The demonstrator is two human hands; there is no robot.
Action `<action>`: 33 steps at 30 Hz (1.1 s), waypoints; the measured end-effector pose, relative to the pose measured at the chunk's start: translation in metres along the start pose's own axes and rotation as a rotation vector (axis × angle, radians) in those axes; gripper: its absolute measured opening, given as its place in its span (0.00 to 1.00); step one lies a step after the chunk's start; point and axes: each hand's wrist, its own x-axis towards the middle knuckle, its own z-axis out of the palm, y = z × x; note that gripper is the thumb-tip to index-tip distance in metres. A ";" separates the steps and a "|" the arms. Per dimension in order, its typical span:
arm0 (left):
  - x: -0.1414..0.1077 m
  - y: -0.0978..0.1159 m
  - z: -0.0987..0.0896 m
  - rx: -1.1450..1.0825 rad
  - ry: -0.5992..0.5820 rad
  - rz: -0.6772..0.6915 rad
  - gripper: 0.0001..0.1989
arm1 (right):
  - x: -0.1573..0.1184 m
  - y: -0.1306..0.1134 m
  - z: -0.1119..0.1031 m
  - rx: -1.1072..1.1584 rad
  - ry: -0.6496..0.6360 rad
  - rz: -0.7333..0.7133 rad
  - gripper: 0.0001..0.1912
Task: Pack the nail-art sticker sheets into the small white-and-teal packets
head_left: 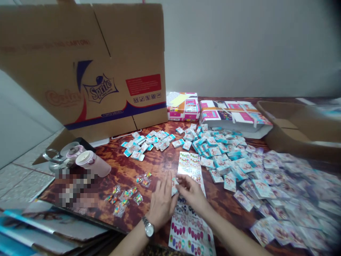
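Note:
A small white-and-blue printed box (174, 186) is held between my two hands over the table. My left hand (162, 201), with a silver watch at its wrist, lies along the box's left side, fingers together and thumb near its lower end. From the right, the bent fingers of my right hand (192, 192) pinch the box near its top corner. Beneath the hands lies a long sticker sheet (191, 231) printed with rows of colourful balloon shapes. Left of my left hand are several clear packets of colourful candy (125, 197).
Small boxes form a cluster (135, 145) and a large pile (221, 153). Purple-edged packs (282, 202) spread rightward. Behind stand a big carton (101, 71), pink-and-white packages (234, 113) and an open cardboard box (298, 124). A pink cup (94, 163) lies left, near the table edge.

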 end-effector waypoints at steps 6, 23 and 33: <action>-0.004 -0.006 0.007 -0.095 -0.040 0.094 0.26 | 0.074 0.005 -0.075 0.071 0.450 -0.014 0.32; -0.039 -0.008 0.043 0.006 -0.266 0.218 0.22 | -0.005 0.058 -0.087 -1.101 -0.388 -0.228 0.32; -0.038 -0.007 0.039 -0.078 -0.242 0.196 0.24 | -0.015 0.044 -0.083 -0.977 -0.288 -0.287 0.13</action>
